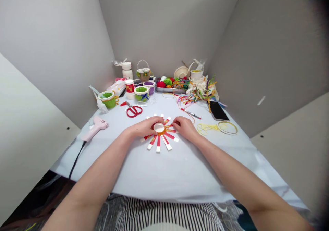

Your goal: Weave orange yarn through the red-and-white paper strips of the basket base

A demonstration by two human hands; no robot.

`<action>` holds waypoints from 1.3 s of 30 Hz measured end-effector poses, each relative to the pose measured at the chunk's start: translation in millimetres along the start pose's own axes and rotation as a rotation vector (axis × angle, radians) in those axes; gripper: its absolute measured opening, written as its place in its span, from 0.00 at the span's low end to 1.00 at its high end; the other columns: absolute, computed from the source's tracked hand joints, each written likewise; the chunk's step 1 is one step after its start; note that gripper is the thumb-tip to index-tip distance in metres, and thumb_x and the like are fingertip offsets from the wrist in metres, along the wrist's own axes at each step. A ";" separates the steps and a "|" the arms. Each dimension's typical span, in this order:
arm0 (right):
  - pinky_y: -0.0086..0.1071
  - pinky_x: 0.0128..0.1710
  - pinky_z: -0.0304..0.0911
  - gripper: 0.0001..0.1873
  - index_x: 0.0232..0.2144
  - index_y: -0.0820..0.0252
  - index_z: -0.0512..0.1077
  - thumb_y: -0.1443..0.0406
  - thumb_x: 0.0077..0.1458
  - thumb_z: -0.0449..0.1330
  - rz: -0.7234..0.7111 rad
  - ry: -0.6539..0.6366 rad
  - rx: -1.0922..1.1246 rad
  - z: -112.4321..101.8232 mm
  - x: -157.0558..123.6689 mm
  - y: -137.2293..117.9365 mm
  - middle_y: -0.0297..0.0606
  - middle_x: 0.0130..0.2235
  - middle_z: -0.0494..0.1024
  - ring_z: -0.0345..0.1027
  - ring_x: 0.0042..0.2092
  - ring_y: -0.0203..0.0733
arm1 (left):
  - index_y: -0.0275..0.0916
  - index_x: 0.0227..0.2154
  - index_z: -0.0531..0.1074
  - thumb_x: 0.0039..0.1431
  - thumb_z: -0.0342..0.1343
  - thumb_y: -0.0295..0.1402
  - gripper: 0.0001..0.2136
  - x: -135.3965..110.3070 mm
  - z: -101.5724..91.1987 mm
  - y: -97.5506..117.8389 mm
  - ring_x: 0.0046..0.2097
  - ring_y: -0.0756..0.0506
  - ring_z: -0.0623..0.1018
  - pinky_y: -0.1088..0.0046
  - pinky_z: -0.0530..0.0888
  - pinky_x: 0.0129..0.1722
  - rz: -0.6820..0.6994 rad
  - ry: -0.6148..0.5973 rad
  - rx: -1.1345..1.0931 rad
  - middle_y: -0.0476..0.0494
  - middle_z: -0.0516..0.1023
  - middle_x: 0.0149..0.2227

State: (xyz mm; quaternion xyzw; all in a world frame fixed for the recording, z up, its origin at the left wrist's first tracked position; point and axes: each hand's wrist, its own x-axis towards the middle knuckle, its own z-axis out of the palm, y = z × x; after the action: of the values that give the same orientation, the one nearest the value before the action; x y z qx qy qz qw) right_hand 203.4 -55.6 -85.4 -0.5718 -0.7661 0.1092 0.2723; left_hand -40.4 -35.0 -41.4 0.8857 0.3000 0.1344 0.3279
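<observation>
Cut paper cup, red and white, on the bench before the seated person, strips splayed all round like rays; orange yarn circles its middle. Left hand reaches over from the left, fingers curved partway, thumb and fingertips on the ring's side, holding it. Right hand: fingers bent inward, tips drawn together at the right-hand strips; whether they grip strip or yarn, I cannot tell. Just beyond, to the left, red-handled scissors; to the right, a pen. Farther right, yellow yarn beside a hoop, and a dark phone. Far left, a pink glue gun, corded. Toward the back, a green pot and a metal tray of yarn balls. Grey walls behind.
</observation>
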 end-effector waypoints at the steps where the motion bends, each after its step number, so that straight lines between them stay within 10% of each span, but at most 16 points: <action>1: 0.29 0.35 0.56 0.05 0.28 0.60 0.74 0.69 0.56 0.60 0.000 0.005 0.001 0.3 -0.7 0.4 0.36 0.31 0.77 0.66 0.33 0.38 | 0.42 0.50 0.69 0.50 0.58 0.26 0.22 -0.1 0.7 0.8 0.62 0.40 0.67 0.61 0.64 0.62 0.030 0.019 -0.006 0.41 0.65 0.61; 12: 0.29 0.36 0.57 0.05 0.28 0.60 0.74 0.69 0.56 0.61 0.006 0.009 0.026 -0.6 0.2 -0.5 0.36 0.31 0.76 0.66 0.34 0.38 | 0.37 0.48 0.70 0.52 0.62 0.41 0.22 9.0 20.7 6.4 0.52 0.36 0.71 0.57 0.69 0.54 -0.095 0.207 0.187 0.37 0.72 0.49; 39: 0.38 0.40 0.65 0.15 0.38 0.59 0.77 0.73 0.63 0.50 -0.379 -0.027 -0.166 -34.4 -95.1 -6.6 0.45 0.37 0.74 0.65 0.40 0.46 | 0.44 0.49 0.72 0.48 0.60 0.30 0.21 -0.9 -0.4 3.5 0.53 0.41 0.73 0.65 0.71 0.54 -0.097 -0.005 -0.035 0.46 0.73 0.55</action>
State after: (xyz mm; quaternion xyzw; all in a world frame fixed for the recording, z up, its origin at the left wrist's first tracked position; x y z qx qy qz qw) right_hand 235.5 -151.7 -81.6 -0.4365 -0.8699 -0.0001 0.2296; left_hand -39.7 -37.5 -38.9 0.8646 0.3396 0.1213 0.3500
